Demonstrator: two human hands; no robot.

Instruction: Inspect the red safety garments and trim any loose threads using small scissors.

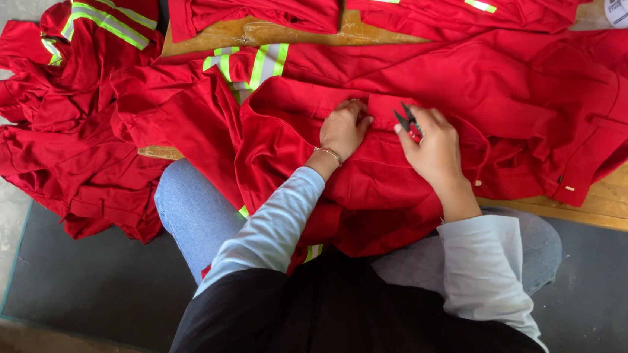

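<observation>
Your left hand (344,129) presses down on the red garment (374,174), fingers curled into the cloth near its folded edge, grip clenched on the fabric. Your right hand (435,150) sits just beside it, grip closed around a small pair of snips (409,122) with red handles and dark blades pointing far-left. The garment is plain bright red, creased, spread from the wooden desk (626,197) down over your lap. More red pieces with yellow-and-grey reflective stripes (80,106) lie heaped on the left.
</observation>
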